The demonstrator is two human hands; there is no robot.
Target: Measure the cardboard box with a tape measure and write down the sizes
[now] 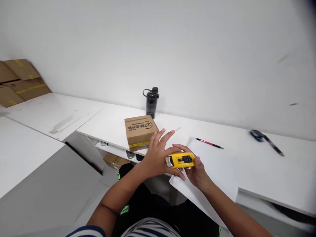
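Observation:
A yellow tape measure (184, 160) with a black ribbed slider and a silver metal end is held in my right hand (197, 171), its thumb and fingers closed around the far end of the case. My left hand (158, 154) is beside the metal end, fingers spread and thumb reaching under the case. Whether the left fingers touch it is hard to tell. Below and to the right of both hands lie white paper sheets (217, 168). Just past the left fingertips sits a closed cardboard box (140, 130) with yellow tape along its side.
Behind the box a dark bottle (151, 103) stands against the wall. A red and black pen (209, 143) lies by the paper, and scissors (266, 141) lie farther right. Cardboard boxes (24, 82) are stacked at far left. An open shelf (118, 149) runs under the white table (106, 121).

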